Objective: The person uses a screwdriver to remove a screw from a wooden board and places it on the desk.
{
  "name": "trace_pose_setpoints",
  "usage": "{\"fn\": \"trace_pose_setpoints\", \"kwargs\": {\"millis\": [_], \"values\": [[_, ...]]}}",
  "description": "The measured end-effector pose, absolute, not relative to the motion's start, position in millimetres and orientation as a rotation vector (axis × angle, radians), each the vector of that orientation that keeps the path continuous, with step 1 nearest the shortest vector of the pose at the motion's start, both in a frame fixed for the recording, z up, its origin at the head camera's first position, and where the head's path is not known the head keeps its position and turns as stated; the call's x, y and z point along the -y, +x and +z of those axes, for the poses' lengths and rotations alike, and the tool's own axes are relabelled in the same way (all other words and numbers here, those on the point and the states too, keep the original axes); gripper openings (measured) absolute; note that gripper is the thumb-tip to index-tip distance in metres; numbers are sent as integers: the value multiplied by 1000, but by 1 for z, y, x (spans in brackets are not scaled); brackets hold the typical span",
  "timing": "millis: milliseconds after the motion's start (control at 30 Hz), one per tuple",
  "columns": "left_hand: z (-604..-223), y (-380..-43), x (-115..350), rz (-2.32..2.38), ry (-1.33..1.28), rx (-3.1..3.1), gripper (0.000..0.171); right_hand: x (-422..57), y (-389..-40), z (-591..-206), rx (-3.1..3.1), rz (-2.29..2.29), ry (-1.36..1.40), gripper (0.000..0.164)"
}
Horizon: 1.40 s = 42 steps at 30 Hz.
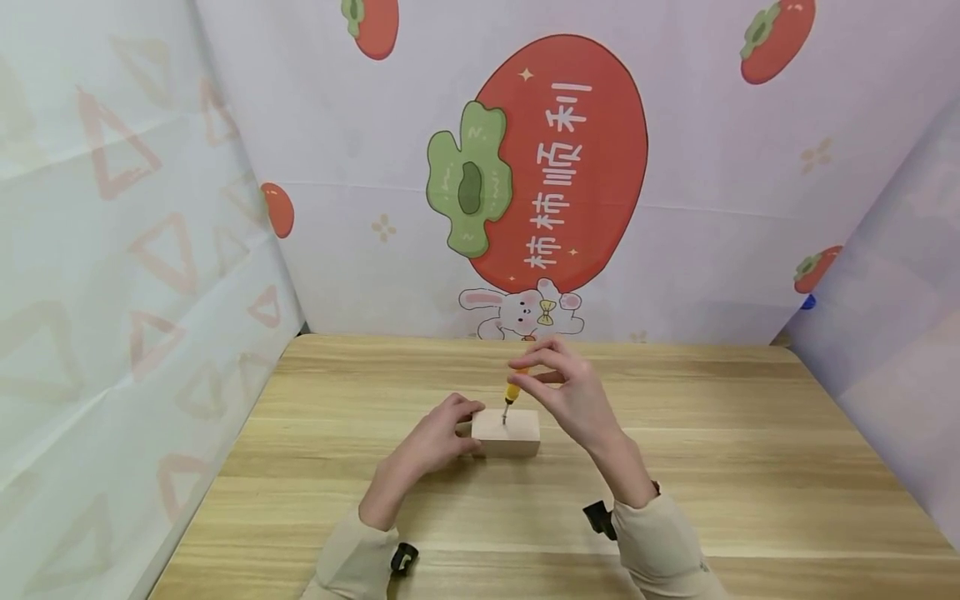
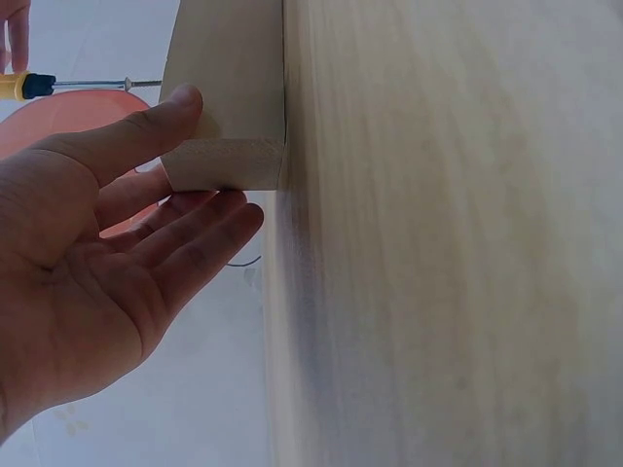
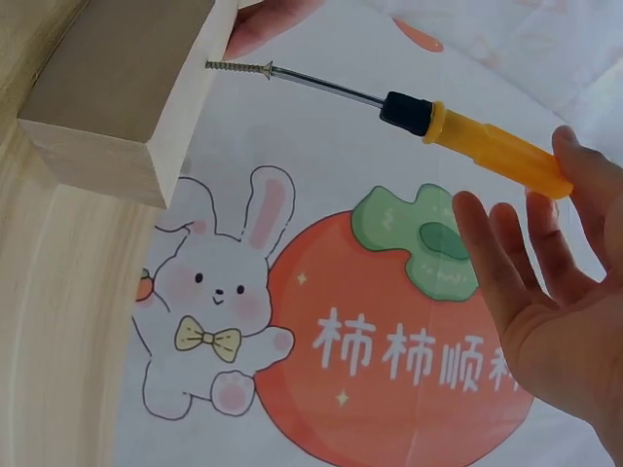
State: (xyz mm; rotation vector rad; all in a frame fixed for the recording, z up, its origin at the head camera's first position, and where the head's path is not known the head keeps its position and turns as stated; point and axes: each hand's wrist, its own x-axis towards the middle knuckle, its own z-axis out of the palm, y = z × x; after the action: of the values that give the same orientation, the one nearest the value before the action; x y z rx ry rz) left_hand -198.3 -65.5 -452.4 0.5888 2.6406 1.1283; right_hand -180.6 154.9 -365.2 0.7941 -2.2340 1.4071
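Note:
A pale wooden block point(image 1: 525, 425) lies on the table. My left hand point(image 1: 431, 440) holds its left end, with the thumb point(image 2: 170, 117) on the near side and the fingers reaching round the end and far side. A metal screw point(image 3: 238, 67) stands point-down on the block's top face, most of its thread showing. The tip of a screwdriver point(image 3: 477, 141) with a yellow handle and black collar meets the screw's head. Above the block, my right hand point(image 1: 576, 393) pinches the rear of that handle between thumb and fingertips; the shaft leans slightly.
Wood-grain table point(image 1: 720, 467) surface extends around the block. Behind it hangs a white backdrop point(image 1: 352, 275) printed with persimmons and a rabbit, and cloth panels stand at both sides. Black wrist devices sit at the left cuff point(image 1: 352, 554) and the right cuff point(image 1: 656, 542).

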Motion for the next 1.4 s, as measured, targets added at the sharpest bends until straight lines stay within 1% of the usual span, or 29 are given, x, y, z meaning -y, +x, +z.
{"fn": "trace_pose_setpoints", "kwargs": {"millis": [100, 200, 367, 533, 833, 1067, 1267, 1400], "values": [[-453, -199, 65, 1122, 607, -2653, 56, -155, -182, -366, 2211, 1372, 747, 16], [-453, -199, 65, 1121, 597, -2652, 56, -157, -183, -365, 2207, 1337, 790, 16], [-451, -198, 65, 1124, 600, -2645, 56, -160, -181, -359, 2270, 1314, 885, 22], [-452, -199, 65, 1127, 590, -2644, 56, -163, -179, -354, 2391, 1315, 904, 27], [-456, -199, 66, 1119, 597, -2654, 55, -158, -183, -365, 2324, 1360, 930, 24], [-457, -199, 65, 1144, 594, -2632, 55, -155, -186, -372, 2299, 1287, 838, 25], [-456, -200, 65, 1146, 597, -2633, 55, -158, -186, -370, 2278, 1366, 934, 22], [-454, -200, 66, 1149, 595, -2632, 55, -160, -185, -367, 2277, 1407, 986, 25]]}}
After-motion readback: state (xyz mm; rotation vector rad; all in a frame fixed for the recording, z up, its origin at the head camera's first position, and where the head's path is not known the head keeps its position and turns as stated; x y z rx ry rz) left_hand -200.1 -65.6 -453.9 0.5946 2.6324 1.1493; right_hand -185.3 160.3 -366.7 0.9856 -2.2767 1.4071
